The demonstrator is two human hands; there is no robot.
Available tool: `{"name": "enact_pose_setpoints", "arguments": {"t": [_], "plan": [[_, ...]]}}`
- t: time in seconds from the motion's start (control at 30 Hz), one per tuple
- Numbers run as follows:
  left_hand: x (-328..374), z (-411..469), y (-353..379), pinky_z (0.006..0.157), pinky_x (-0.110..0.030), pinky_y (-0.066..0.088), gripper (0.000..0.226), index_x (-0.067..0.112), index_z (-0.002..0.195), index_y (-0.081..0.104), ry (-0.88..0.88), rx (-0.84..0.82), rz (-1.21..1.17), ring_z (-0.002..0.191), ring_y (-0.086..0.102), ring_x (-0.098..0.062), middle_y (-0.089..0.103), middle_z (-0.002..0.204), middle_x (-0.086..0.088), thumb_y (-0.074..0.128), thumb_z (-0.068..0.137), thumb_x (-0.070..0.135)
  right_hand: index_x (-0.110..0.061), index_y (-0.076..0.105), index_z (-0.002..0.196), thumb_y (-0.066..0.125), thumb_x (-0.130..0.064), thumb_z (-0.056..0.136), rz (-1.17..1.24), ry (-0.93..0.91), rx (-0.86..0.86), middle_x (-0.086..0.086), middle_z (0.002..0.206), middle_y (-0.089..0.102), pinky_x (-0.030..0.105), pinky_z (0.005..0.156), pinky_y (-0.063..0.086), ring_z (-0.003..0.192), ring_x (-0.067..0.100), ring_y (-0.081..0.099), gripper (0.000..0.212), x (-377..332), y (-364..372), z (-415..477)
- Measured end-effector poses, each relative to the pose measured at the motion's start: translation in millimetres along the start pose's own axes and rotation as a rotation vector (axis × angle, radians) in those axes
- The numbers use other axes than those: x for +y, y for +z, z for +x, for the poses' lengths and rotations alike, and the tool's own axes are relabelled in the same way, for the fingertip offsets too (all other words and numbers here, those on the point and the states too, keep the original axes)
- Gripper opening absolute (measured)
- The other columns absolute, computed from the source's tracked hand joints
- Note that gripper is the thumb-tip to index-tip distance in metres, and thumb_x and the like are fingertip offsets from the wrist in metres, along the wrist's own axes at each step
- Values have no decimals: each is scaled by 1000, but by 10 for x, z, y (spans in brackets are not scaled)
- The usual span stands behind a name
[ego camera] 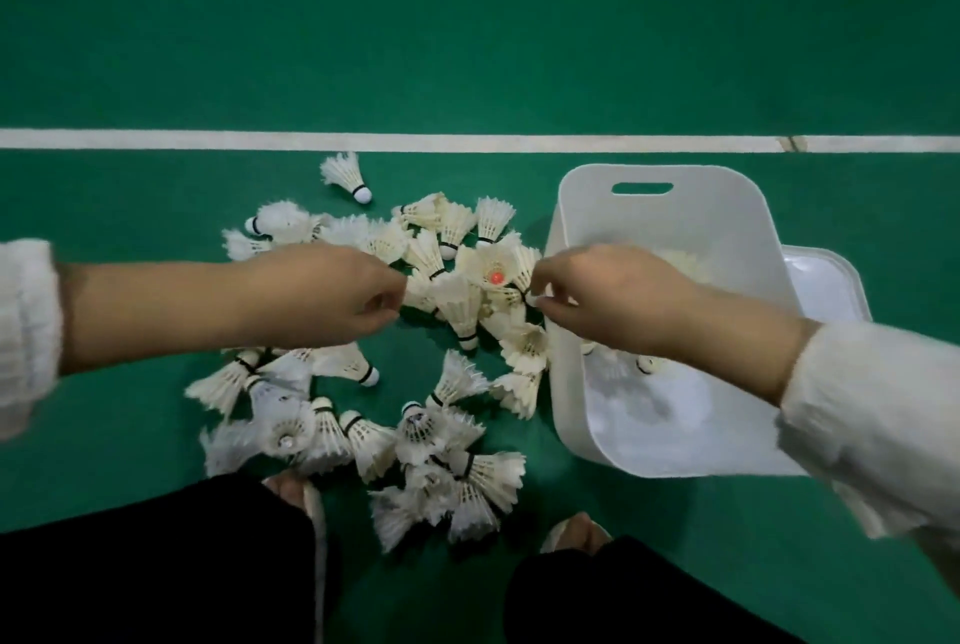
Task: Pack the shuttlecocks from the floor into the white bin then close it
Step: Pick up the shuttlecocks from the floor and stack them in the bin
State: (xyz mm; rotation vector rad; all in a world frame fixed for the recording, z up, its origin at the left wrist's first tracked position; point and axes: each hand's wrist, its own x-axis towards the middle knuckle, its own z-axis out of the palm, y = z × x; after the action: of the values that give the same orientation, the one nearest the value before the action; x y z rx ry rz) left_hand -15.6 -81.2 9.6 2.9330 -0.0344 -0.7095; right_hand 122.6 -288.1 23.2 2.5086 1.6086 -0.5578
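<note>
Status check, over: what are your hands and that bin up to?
Both hands, left and right, pinching shuttlecocks in pile. White bin open, few inside. Nothing blocking.

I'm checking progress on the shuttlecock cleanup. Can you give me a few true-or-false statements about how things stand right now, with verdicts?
1. Most shuttlecocks lie on the green floor. True.
2. The white bin is closed. False: it is open, and a white piece that looks like its lid lies behind it.
3. The bin is to the person's right of the pile. True.
4. The bin is empty. False: a few shuttlecocks show inside it.
5. The right hand pinches a shuttlecock by its cork end at the bin's edge. True.
6. The left hand rests on the bin. False: it is over the pile, fingers closed on feathers.
</note>
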Motion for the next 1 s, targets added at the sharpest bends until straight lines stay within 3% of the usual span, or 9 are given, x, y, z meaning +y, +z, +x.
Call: {"name": "enact_pose_setpoints", "arguments": {"t": [0.17, 0.3, 0.57, 0.7, 0.87, 1.0], "plan": [[-514, -253, 385, 69, -30, 50, 15, 27, 93, 54, -152, 174, -159, 79, 57, -11, 60, 93, 9, 41, 93, 36, -11, 54, 114, 43, -17, 92, -45, -163, -56, 8, 110, 58, 32, 68, 44, 99, 28, 59, 25, -769, 392, 585], [-737, -341, 1012, 69, -30, 49, 20, 23, 100, 55, -279, 227, -270, 82, 55, -12, 58, 96, 7, 39, 95, 35, -11, 50, 120, 46, -11, 90, 96, -114, -102, 10, 120, 52, 41, 80, 51, 106, 31, 56, 30, -1152, 819, 1031], [-747, -433, 1829, 68, -34, 44, 19, 19, 91, 54, -528, 296, -533, 82, 54, -18, 56, 89, 3, 42, 93, 35, -18, 41, 131, 48, -13, 92, 316, -179, -63, 0, 134, 42, 41, 83, 50, 116, 25, 50, 41, -1593, 1448, 1550], [-630, -547, 2006, 73, -31, 45, 23, 23, 90, 53, -490, 306, -667, 82, 51, -11, 54, 89, 8, 43, 92, 43, -17, 47, 122, 49, -21, 93, 270, -123, -114, 2, 123, 49, 39, 89, 46, 116, 23, 46, 29, -1586, 1623, 1591], [-602, -546, 2175, 89, -26, 40, 45, 26, 110, 52, -345, 190, -460, 112, 38, -9, 49, 113, 12, 43, 84, 62, -5, 59, 95, 52, -19, 92, 390, 47, -22, 6, 98, 52, 34, 75, 40, 97, 26, 52, 16, -1512, 1783, 1438], [-639, -531, 2228, 78, -29, 47, 31, 20, 99, 60, -294, 258, -325, 103, 51, -16, 58, 102, 7, 41, 90, 43, -8, 61, 92, 52, -22, 93, 504, 171, 69, -2, 90, 47, 29, 68, 34, 84, 19, 51, 17, -1490, 1771, 1331]]}}
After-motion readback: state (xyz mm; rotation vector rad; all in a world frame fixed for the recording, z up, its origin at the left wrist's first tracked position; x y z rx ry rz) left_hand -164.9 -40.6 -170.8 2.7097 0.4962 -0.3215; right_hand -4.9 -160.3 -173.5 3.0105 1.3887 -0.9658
